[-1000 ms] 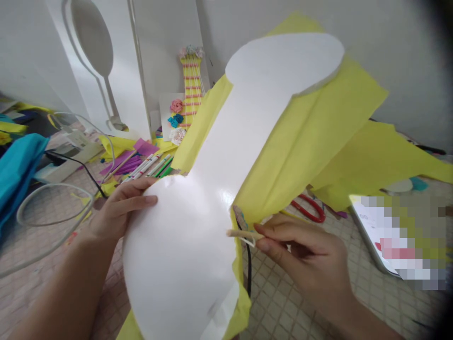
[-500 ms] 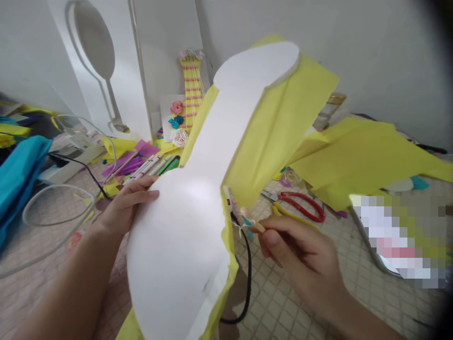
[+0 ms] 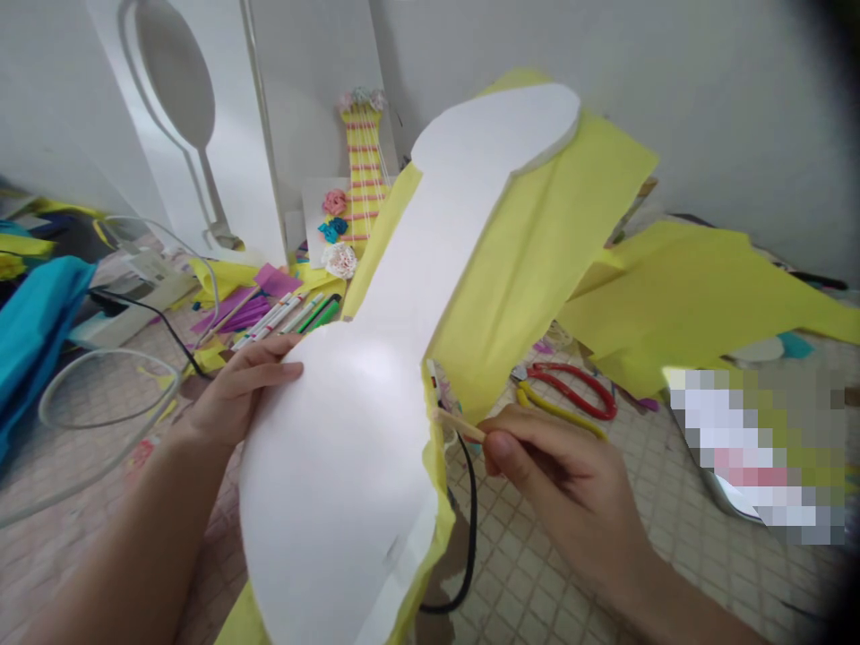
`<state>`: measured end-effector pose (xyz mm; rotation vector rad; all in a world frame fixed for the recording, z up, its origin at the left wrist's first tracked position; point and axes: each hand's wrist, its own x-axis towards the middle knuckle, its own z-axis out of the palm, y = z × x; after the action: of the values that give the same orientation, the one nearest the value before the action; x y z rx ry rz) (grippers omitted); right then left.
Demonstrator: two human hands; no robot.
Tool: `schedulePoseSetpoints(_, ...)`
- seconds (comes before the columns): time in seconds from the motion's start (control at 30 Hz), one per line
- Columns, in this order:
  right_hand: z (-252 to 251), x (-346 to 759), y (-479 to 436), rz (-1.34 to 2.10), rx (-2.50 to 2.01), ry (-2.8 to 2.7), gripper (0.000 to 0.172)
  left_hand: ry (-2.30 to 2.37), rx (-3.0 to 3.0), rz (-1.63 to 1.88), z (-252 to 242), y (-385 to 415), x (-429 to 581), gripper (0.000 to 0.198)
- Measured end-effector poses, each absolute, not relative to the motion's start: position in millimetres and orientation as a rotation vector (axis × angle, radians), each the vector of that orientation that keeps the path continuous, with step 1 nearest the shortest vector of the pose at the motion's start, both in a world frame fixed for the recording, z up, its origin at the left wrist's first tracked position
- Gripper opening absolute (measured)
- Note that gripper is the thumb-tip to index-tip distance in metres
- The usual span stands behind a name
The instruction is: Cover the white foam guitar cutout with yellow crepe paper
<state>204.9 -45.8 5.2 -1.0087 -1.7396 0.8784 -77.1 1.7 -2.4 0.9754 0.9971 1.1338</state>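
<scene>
A white guitar-shaped foam board [image 3: 349,430], backed by yellow paper [image 3: 537,260], slants across the middle of the view. My left hand [image 3: 252,385] is closed on the board's left edge, thumb on its white face and the other fingers partly hidden. Between thumb and fingers, my right hand [image 3: 551,475] pinches a thin wooden stick [image 3: 463,425]. The stick's tip meets the yellow paper folded along the board's right edge, just below the neck. Lower down, that paper is crumpled against the rim.
Red-and-yellow-handled pliers [image 3: 571,390] lie right of the board. Behind them spreads more yellow paper [image 3: 678,287]. Marker pens [image 3: 275,313] lie at left, near a looping white cable [image 3: 111,354]. A decorated small guitar [image 3: 363,170] leans behind. A black cable [image 3: 472,528] curves below the stick.
The stick has turned toward the board, and its tip has come to the yellow paper edge. The board's top has shifted slightly right; my left hand keeps its hold.
</scene>
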Motion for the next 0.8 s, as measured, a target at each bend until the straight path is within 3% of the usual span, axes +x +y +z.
schedulePoseSetpoints(0.1,2.8,206.2,-46.2,0.741,-0.964,-1.746,0.008,1.007,0.976,1.147,-3.3,1.4,-76.4,0.030)
schedulePoseSetpoints(0.43,-11.2,205.8,-50.5,0.782,-0.781,-1.648,0.016,1.109,0.908,1.195,0.8,3.1,-71.7,0.035)
schedulePoseSetpoints(0.8,-7.2,209.2,-51.8,0.822,-0.945,-1.632,0.005,1.129,0.909,1.107,-6.1,0.5,-72.7,0.033)
